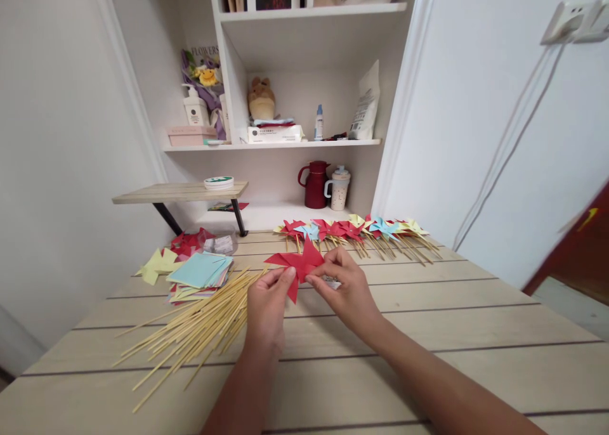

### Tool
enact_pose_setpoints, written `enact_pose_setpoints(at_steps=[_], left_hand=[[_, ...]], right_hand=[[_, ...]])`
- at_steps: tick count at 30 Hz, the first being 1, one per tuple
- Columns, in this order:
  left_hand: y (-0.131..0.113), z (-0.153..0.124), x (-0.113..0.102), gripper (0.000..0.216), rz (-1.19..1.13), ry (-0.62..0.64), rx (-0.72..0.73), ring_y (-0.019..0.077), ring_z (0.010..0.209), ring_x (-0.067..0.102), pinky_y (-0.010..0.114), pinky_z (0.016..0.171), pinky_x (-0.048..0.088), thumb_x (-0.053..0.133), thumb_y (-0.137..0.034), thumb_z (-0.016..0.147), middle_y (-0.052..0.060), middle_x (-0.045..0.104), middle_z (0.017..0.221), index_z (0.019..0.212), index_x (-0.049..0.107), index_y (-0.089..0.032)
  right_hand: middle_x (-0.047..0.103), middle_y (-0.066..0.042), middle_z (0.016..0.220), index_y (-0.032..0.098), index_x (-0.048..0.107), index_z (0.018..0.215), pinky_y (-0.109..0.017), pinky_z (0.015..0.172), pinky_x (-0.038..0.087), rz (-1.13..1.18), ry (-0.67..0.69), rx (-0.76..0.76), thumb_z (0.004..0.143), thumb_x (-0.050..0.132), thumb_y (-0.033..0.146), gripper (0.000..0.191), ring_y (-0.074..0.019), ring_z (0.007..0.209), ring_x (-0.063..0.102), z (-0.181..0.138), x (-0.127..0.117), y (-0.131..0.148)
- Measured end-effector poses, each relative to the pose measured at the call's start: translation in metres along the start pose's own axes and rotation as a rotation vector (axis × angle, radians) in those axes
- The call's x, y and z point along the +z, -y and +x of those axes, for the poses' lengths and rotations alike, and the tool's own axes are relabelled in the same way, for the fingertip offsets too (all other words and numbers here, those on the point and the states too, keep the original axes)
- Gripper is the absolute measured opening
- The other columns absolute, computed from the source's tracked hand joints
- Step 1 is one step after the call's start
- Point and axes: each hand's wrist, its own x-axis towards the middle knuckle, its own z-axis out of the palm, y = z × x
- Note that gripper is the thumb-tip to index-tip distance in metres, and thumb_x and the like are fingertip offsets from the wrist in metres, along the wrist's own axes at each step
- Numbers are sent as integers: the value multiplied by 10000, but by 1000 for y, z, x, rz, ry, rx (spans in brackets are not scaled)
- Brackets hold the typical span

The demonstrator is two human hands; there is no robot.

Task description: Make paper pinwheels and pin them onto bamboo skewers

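A red paper pinwheel (302, 262) with pointed blades is held up over the table between both hands. My left hand (269, 302) pinches its lower left part, thumb on the front near the centre. On the other side, my right hand (343, 289) grips the right blade between thumb and fingers. No stick shows on this pinwheel. Thin wooden sticks (200, 324) lie in a loose pile beside my left hand. Beyond my right hand, finished pinwheels on sticks (349, 231) in red, blue and yellow lie in a row.
Coloured paper squares (202, 271) are stacked at the left, near a yellow paper pinwheel (157, 265), red paper pieces (189, 241) and a clear container (222, 243). A small raised shelf (176, 193) stands behind them. A red jug (316, 184) and a cup (339, 188) stand at the back.
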Motion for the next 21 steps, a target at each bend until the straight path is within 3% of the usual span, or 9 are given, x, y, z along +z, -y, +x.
enact_pose_setpoints(at_steps=[14,18,21], left_hand=[[-1,-2,3,184,36,17,23,147,696,639,242,702,491,819,-285,649,45,746,750,759,773,-145],[-1,-1,3,161,43,29,86,153,727,630,245,717,487,788,-280,685,38,734,788,779,771,-151],[-2,3,-1,119,121,-15,190,162,753,615,243,722,473,757,-282,725,26,711,788,758,769,-169]], right_hand=[[488,-27,822,215,712,745,-326,674,471,33,-10,16,835,688,209,94,-181,767,543,0,1,-1],[481,-20,808,228,719,770,-330,677,474,38,-18,23,828,716,232,58,-182,761,536,0,1,-1],[497,-33,861,254,722,913,-345,704,490,11,-59,11,833,719,260,80,-204,823,539,1,-1,1]])
